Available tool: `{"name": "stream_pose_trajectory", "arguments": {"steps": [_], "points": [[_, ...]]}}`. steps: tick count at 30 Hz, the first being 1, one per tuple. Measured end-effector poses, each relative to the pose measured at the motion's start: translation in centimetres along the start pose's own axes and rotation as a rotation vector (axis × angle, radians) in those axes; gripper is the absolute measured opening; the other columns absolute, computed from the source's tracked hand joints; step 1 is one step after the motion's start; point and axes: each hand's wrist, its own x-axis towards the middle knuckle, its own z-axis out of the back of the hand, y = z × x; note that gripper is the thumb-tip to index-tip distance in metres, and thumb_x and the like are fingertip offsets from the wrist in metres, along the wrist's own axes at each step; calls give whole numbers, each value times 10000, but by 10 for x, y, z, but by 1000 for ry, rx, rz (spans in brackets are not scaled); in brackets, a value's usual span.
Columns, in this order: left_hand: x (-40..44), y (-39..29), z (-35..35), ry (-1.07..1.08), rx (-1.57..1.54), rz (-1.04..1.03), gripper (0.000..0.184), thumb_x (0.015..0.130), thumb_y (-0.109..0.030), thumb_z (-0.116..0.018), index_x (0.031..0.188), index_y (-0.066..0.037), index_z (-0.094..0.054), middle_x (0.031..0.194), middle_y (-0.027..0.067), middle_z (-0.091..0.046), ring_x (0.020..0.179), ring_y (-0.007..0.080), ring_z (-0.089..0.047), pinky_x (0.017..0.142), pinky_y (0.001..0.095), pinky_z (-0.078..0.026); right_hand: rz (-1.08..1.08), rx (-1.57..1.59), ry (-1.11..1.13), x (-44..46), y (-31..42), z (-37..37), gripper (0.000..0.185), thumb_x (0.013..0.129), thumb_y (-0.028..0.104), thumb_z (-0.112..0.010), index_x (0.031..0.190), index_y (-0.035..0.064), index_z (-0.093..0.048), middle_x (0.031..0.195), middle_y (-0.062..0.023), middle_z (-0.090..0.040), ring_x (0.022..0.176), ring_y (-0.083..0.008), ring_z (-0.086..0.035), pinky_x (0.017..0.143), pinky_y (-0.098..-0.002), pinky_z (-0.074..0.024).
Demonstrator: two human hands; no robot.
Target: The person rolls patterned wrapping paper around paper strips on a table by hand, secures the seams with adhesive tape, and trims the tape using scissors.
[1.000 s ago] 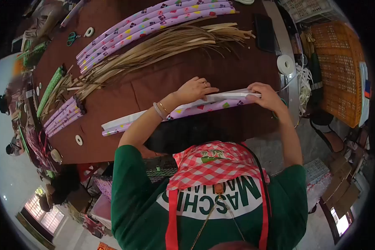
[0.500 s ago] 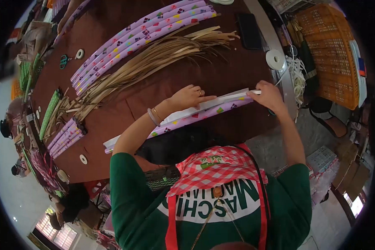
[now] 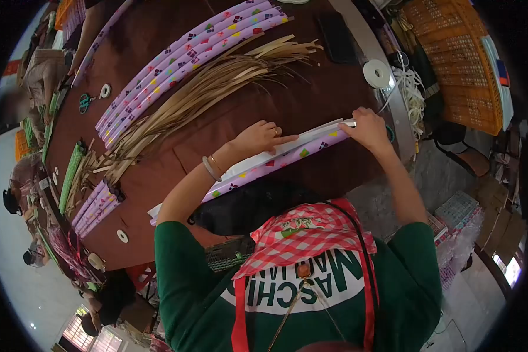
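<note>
A long strip of purple patterned paper (image 3: pixel 293 156) with a white edge or inner side lies slantwise across the near part of the table, partly rolled lengthwise. My left hand (image 3: pixel 257 139) is on its middle, index finger stretched along the white edge and the other fingers curled; its thumb is partly hidden. At the right end, my right hand (image 3: pixel 366 130) pinches the paper and a narrow white end between thumb and fingers. Beyond them lies a bundle of flat brown strips (image 3: pixel 217 88), with finished-looking purple patterned tubes (image 3: pixel 188 56) side by side behind it.
A white tape roll (image 3: pixel 376 74) and a black phone (image 3: pixel 337 38) lie near the table's right edge. Green-handled scissors (image 3: pixel 85 103) and shorter purple tubes (image 3: pixel 97 208) are at left. An orange basket (image 3: pixel 452 64) stands at right. Other people work along the far left.
The view has shifted slightly, so the table things appear a little displaced. Both hands keep nearly the same hold on the paper.
</note>
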Motion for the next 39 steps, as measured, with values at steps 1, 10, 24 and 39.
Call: {"name": "stream_pose_trajectory", "arguments": {"steps": [1,10,24,39], "points": [[0,0,-1,-8,4,2,760,718,-310,-633,1384,-209,-282,890,23,-529,834,181,-492,752,288,-397,4,-14,-19,0,1,-1,474,704,474,-630,811,12,-626,834,-116,-587,851,-287,-586,693,-416,-493],[-1,3,-5,0,3,4,773,703,-364,-625,1380,-187,-297,914,32,-526,863,192,-490,766,305,-399,10,-82,-103,1,7,-5,412,666,435,-658,759,34,-629,805,-90,-586,810,-251,-583,622,-381,-507],[8,2,5,87,69,-23,803,668,-364,-661,1374,-231,-304,902,2,-531,849,168,-497,723,280,-409,-9,-145,-109,4,14,-9,399,667,446,-652,762,59,-622,792,-54,-575,792,-226,-584,609,-374,-504],[10,4,2,54,64,-63,718,675,-353,-660,1323,-202,-391,926,12,-521,878,174,-487,732,286,-405,-14,-185,-91,7,19,-9,375,653,420,-670,744,59,-628,782,-50,-576,777,-217,-586,614,-355,-511]]}}
